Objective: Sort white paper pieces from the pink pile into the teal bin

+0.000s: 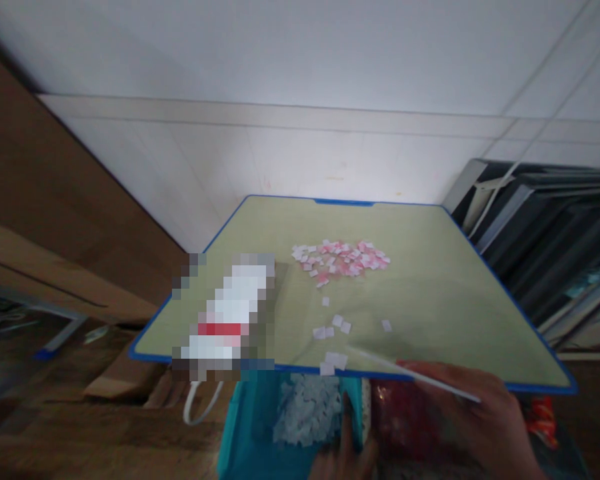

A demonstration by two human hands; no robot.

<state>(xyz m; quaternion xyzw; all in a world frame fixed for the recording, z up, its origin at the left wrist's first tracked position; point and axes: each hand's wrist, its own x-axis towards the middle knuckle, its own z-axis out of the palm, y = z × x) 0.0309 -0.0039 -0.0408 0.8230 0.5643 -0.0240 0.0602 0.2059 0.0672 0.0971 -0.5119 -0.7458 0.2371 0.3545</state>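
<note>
At the teal bin (230,413), one finger of the left hand (347,448) is extended – its hold cannot be told. By the curled right hand (487,417), a thin stick (405,370) is gripped over the table's (460,293) near edge; small squares (347,327) are scattered inward – bare room rightward.

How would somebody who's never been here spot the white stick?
Find the table with the blue edge, then look along its near side. The right hand holds the thin white stick, which slants over the table. Unlike the small pale squares nearby, it is long and narrow.
</note>
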